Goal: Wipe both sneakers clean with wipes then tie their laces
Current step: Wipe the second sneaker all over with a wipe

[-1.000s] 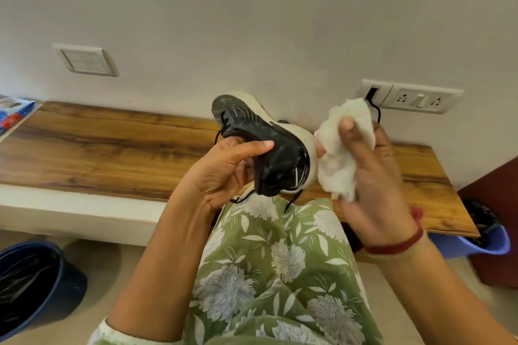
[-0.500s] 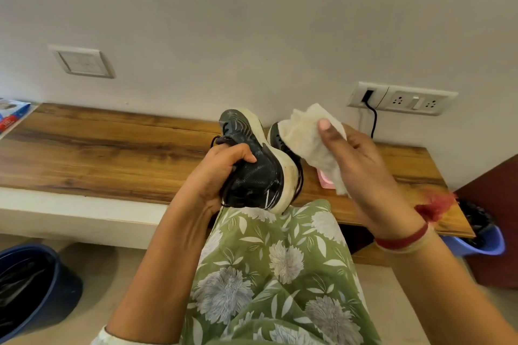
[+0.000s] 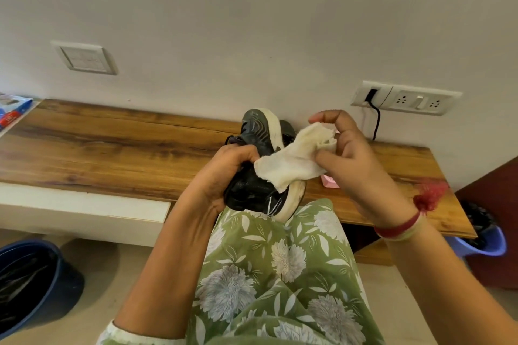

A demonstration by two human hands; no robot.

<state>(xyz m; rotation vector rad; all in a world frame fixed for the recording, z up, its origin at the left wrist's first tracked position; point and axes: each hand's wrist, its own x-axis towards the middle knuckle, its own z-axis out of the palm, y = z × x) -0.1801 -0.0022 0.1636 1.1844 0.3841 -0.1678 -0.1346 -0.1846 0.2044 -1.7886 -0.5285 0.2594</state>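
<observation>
**Sneaker in the left hand, wipe stretched across it**

The person's left hand point(image 3: 224, 173) curls tightly around a black sneaker point(image 3: 249, 193), gripping it by the upper. The shoe hangs over the lap, which is covered by a green floral garment point(image 3: 280, 260), with its toe pointing up and away and its cream sole turned to the right. The right hand point(image 3: 358, 165) pinches one bunched end of a white wipe point(image 3: 294, 161) between thumb and fingers, the index finger arched above it. The wipe lies drawn across the sneaker's side and sole edge. Its far corner touches the left hand's fingers, but whether they pinch it cannot be told. A red thread band point(image 3: 398, 228) circles the right wrist.

Just behind the held shoe, a second dark sneaker point(image 3: 288, 131) sits on the wooden ledge point(image 3: 112, 148), mostly hidden. A small pink object point(image 3: 328, 180) lies on the ledge beside the right hand. A black cord point(image 3: 377, 120) hangs from the wall socket panel point(image 3: 406, 98). A dark blue bucket point(image 3: 30, 283) stands on the floor at left and a purple bin point(image 3: 489, 241) at right.
</observation>
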